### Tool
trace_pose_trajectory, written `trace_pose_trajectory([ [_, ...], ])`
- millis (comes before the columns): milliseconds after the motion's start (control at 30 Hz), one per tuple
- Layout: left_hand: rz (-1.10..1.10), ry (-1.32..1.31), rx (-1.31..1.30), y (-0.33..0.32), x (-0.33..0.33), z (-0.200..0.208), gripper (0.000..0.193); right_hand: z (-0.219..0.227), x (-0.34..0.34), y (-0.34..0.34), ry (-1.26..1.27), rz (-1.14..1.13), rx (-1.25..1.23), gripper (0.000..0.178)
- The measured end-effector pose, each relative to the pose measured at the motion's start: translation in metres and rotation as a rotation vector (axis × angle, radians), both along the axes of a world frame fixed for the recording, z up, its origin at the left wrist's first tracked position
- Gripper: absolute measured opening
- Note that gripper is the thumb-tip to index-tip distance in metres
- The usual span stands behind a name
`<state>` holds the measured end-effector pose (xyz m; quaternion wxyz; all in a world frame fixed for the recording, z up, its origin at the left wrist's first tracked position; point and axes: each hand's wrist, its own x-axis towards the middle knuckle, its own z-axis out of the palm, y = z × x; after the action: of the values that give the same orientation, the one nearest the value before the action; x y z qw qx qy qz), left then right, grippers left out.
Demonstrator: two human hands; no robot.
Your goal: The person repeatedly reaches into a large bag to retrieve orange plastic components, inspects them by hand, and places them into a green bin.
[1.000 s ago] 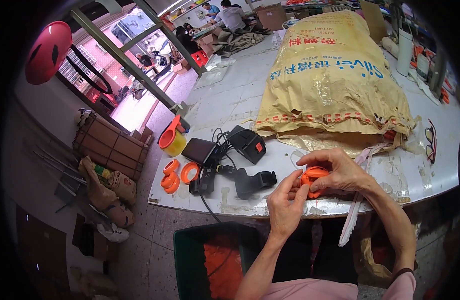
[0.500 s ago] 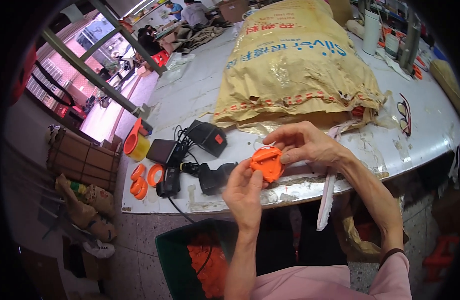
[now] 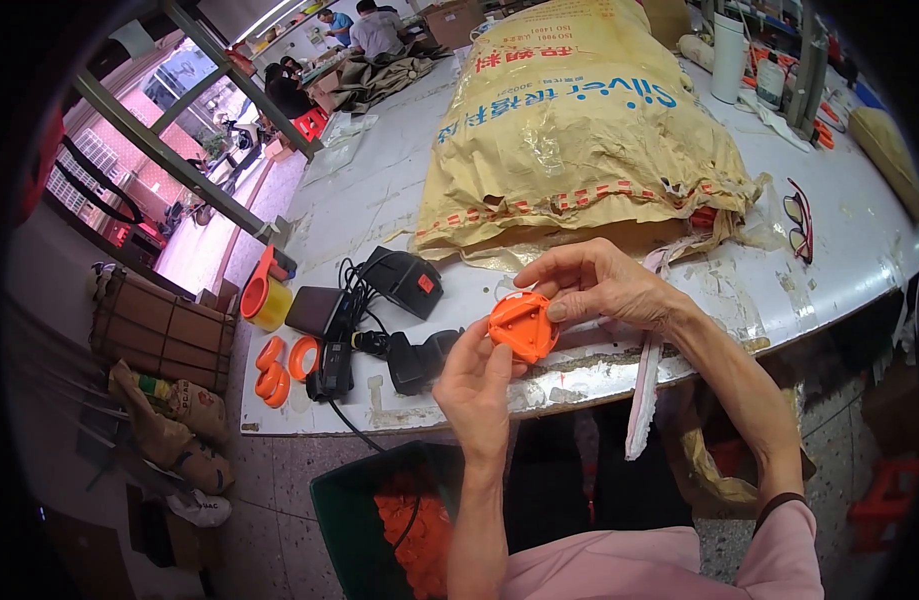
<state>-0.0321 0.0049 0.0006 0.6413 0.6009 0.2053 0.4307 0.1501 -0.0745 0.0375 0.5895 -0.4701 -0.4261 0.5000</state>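
Observation:
Between my two hands, above the table's near edge, is a round orange plastic part (image 3: 524, 328) with a raised bar and small holes on the face toward me. My left hand (image 3: 475, 382) grips its lower left rim with thumb and fingers. My right hand (image 3: 597, 290) pinches its right rim, the thumb on the face and the fingers arched behind. To the left on the table lie a black power tool or charger (image 3: 404, 282) with a red mark, a dark flat box (image 3: 317, 310) and a black cable. Beside them are several orange rings (image 3: 304, 357).
A large yellow woven sack (image 3: 579, 140) fills the table's far middle. Red-framed glasses (image 3: 799, 222) lie to the right, and a white bottle (image 3: 727, 58) stands farther back. A yellow cup (image 3: 267, 302) is at the left edge. Below, a green bin (image 3: 341, 530) holds orange parts (image 3: 411, 530).
The view has shifted slightly. The orange part has turned a little in my fingers, and its raised bar now lies more diagonally. Both hands keep their hold.

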Motion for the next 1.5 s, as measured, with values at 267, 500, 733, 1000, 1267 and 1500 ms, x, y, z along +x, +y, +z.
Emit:
trace_pose_trajectory([
  [267, 0.001, 0.043, -0.016, 0.0003, 0.0013, 0.0023, 0.034, -0.0014, 0.0007, 0.0001, -0.007, 0.004, 0.014, 0.046],
  [500, -0.004, 0.055, 0.009, 0.0008, 0.0028, 0.0, 0.036, -0.0031, 0.0054, -0.0015, -0.072, 0.006, 0.038, 0.043],
  [733, 0.019, 0.068, 0.014, -0.0006, 0.0026, -0.0007, 0.037, -0.003, 0.0038, -0.0016, -0.039, 0.003, 0.036, 0.041],
  [1000, 0.039, 0.067, 0.015, -0.0017, 0.0035, -0.0019, 0.036, 0.0001, 0.0027, -0.0035, -0.079, -0.004, 0.048, 0.042],
  [1267, 0.049, 0.076, 0.021, -0.0024, 0.0031, -0.002, 0.035, -0.0029, 0.0038, -0.0027, -0.02, 0.013, 0.036, 0.041],
  [1500, 0.053, 0.082, 0.047, -0.002, 0.0016, -0.0022, 0.036, -0.0068, 0.0059, -0.0004, -0.052, -0.012, -0.002, 0.039],
])
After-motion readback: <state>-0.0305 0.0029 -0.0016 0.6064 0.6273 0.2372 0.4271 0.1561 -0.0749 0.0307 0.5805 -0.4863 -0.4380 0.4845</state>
